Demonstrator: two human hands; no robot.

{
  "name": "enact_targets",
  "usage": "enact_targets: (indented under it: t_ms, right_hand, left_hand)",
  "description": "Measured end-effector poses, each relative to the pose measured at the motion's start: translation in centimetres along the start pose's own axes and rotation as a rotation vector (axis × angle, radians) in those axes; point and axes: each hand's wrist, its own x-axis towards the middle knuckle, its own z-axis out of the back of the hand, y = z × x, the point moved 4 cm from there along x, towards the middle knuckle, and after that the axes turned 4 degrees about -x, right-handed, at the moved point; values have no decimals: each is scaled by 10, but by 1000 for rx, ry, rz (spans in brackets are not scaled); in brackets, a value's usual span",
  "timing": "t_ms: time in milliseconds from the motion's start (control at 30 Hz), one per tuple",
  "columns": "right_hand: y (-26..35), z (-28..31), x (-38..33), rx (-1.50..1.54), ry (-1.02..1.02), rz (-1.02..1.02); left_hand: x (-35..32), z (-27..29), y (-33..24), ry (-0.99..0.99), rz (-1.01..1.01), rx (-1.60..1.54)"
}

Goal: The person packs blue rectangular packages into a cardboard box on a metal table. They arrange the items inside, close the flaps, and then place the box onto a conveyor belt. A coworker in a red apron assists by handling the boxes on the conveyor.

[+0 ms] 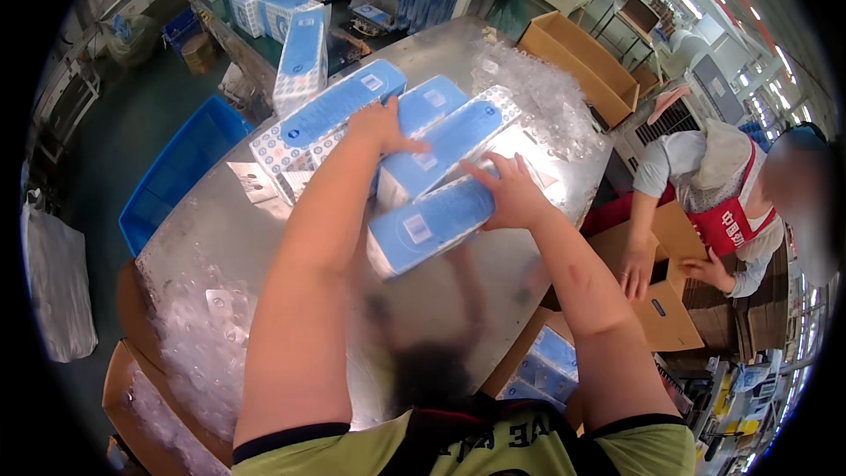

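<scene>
Head view, read outward from the wearer, all positions given relative to the round metal table [220, 238].

Nearest the wearer, two bare forearms rise from the lower edge over the near half of the table. The right hand [509, 196] lies flat, fingers spread, on the upper face of the nearest blue pack [432, 222], a long soft pack in blue and white wrap lying slantwise near the table's centre; the palm presses rather than clasps, apparently to steady the pack. The left hand [381, 128] rests, fingers curled over the edge, on the row of packs [388, 128] just beyond, at the table's far-centre; whether it grips one pack fully cannot be told. The packs lie side by side, touching, their long sides parallel, which keeps them gathered as one bundle.

Clear crumpled film [538, 97] heaps at the table's far right rim, and more lies along its near left rim. An upright pack [301, 57] stands at the far left rim. Left of the table sits a blue crate [176, 176]; beyond its far right rim, an open cardboard box [582, 62]. To the right of the table a co-worker [714, 203] bends over a carton [665, 300], both hands on it.
</scene>
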Motion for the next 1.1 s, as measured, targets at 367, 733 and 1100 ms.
enact_targets:
  t_ms: [367, 733, 1100]
  right_hand:
    - [150, -52, -172, 90, -87, 202]
    - [-28, -104, -236, 1676, -478, -551]
    - [3, -56, -243, 2372, -371, -814]
  left_hand:
    - [-176, -24, -43, 357, -570, -148]
    - [-337, -50, 113, -543, 92, -1294]
    - [-297, -96, -84, -105, -59, -2252]
